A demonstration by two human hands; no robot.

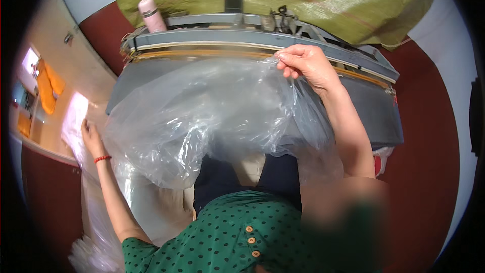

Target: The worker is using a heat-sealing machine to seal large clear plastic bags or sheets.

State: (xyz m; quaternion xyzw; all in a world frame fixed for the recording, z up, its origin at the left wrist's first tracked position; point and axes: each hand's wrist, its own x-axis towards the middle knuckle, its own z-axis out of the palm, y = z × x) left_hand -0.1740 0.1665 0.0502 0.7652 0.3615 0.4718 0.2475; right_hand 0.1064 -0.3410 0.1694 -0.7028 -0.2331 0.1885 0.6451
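A large clear plastic sheet (202, 116), thin and crumpled with bright glints, spreads across the dark grey top of a bench-like machine (374, 103) and hangs over its near edge by my legs. My right hand (309, 65) pinches the sheet's upper edge between thumb and fingers, close to the machine's far bar. Out to the left, my left hand (93, 139), with a red bead bracelet at the wrist, has its fingers curled on the plastic. Its fingertips are small and partly hidden. More clear plastic hangs below that arm.
Along the machine's far side runs a metal frame (202, 34) with a yellowish strip. A pink bottle (151, 15) stands at its left end. Behind it lies a large yellow-green woven sheet (333, 0). A pale door (81, 40) and orange cloth (49, 86) are at far left.
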